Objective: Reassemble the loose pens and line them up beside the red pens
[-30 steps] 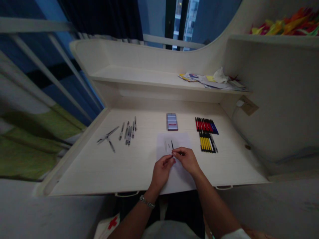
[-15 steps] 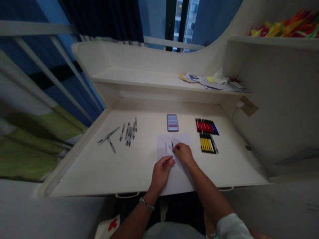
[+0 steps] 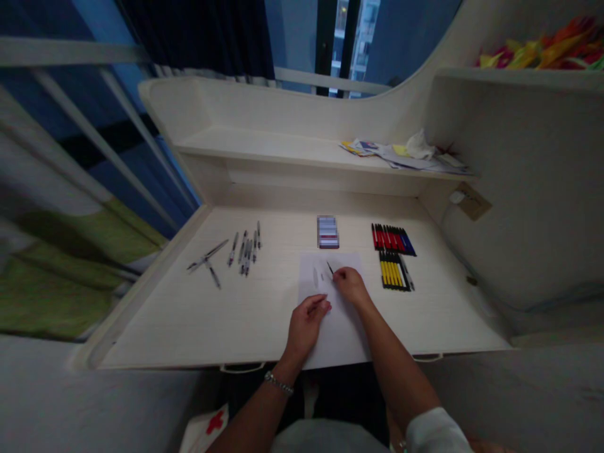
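A white sheet of paper (image 3: 337,340) lies on the desk in front of me, under both hands. My right hand (image 3: 350,284) pinches a thin dark pen piece (image 3: 329,267), its tip pointing away and to the left. Beside it on the paper lie a pale, clear pen piece (image 3: 316,277) and a small dark piece (image 3: 323,276). My left hand (image 3: 307,319) is closed near the middle of the sheet, thumb against fingertips. What it pinches, if anything, is too small to make out.
A phone (image 3: 328,232) lies beyond the paper. At right are rows of red and blue pens (image 3: 391,239) above yellow ones (image 3: 391,272). Several clear pens (image 3: 246,251) lie at left, with crossed pens (image 3: 206,260) farther left. Papers (image 3: 401,156) rest on the shelf.
My right hand has shifted slightly right with the dark pen piece, which leans more to the left. My left hand has hardly moved.
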Action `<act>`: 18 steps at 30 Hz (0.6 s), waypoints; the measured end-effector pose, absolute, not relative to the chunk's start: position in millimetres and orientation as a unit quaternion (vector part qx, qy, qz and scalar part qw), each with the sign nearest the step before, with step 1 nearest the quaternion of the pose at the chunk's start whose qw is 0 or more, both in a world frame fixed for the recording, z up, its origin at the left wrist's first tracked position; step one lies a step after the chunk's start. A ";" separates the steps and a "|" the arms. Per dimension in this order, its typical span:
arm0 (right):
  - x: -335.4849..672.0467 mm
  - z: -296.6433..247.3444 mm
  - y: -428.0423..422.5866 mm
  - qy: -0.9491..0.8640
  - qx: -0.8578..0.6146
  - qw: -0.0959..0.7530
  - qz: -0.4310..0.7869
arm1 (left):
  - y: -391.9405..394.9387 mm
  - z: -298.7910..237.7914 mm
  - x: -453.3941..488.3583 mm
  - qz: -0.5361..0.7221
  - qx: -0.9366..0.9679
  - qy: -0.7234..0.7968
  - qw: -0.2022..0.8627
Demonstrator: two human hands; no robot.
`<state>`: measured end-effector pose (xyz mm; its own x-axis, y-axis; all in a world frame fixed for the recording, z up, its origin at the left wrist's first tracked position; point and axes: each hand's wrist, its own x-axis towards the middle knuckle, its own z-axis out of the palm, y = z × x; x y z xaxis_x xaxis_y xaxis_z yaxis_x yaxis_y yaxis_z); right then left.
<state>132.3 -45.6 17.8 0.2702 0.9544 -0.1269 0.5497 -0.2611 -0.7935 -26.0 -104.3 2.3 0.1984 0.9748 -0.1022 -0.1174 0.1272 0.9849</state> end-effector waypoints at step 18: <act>119.4 51.6 -82.5 -0.424 -0.556 0.576 0.423 | -106.7 7.1 -22.5 0.443 0.491 0.443 0.605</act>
